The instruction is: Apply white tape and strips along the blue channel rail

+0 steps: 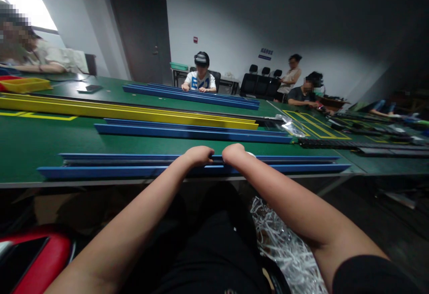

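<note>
Has left hand (200, 154) and right hand (233, 153) near each other over the middle of near blue channel (288, 169). Finds near blue channel lying lengthwise along front edge of green table (20, 151). Shows left fingers curled inward, right fingers hidden behind the hand; cannot tell whether pinching anything. Faces second blue channel (187, 132), then yellow channel (134, 114), farther across.
</note>
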{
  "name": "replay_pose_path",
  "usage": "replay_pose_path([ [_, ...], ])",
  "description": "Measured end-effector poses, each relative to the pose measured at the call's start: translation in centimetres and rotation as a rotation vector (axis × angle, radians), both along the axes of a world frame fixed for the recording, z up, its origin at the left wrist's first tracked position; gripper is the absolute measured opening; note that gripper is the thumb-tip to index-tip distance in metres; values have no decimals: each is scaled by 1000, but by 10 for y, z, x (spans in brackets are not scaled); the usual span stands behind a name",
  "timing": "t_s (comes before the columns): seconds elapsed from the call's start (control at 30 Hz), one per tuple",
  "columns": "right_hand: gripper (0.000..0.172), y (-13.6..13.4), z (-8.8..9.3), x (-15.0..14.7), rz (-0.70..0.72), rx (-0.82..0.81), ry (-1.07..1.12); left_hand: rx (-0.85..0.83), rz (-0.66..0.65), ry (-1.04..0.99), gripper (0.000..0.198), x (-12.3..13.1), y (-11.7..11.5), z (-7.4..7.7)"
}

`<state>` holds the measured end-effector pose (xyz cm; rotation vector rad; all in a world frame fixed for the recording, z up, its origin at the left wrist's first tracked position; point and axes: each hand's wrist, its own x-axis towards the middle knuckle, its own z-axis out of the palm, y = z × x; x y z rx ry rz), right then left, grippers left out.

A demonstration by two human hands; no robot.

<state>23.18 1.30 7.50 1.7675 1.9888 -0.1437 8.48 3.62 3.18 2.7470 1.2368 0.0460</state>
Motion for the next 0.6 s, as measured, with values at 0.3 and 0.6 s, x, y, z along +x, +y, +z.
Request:
replay_pose_path([
  [0.3, 44, -7, 30, 24, 86, -117, -4, 54, -104, -16, 27, -10, 2, 0],
  [0.6, 41, -12, 49, 49, 5, -204, 165, 23, -111, -17, 26, -11, 1, 5],
])
